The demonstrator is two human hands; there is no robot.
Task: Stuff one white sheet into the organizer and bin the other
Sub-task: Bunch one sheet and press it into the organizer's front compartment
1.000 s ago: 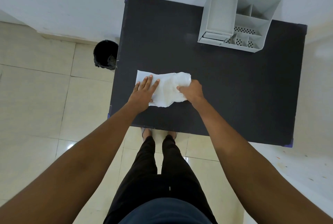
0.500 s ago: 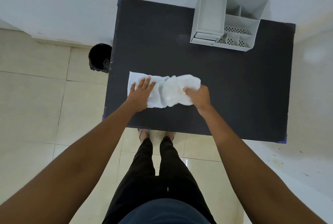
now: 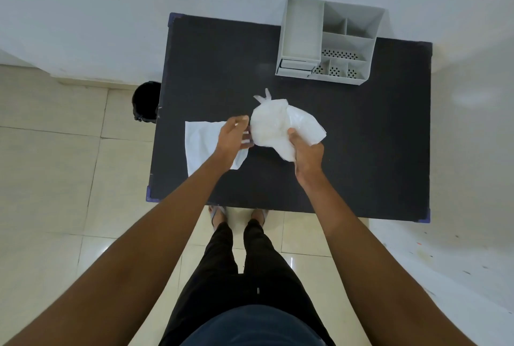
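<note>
Right hand [image 3: 307, 155]: grip closed on the crumpled sheet [image 3: 281, 125], held up above the middle of the desk [image 3: 361, 151]
Left hand [image 3: 233, 137]: fingers spread and loose, gripping nothing; fingertips just beside the crumpled sheet — whether they touch it I cannot tell
Flat sheet [image 3: 201, 142]: lies on the desk's left part, partly under the left hand
Organizer [image 3: 328, 42]: grey, many compartments, at the desk's far edge
Bin [image 3: 146, 100]: black, on the floor — left of the desk
Writing: none readable

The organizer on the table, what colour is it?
Light grey organizer, with perforated dotted panels; head view.
</note>
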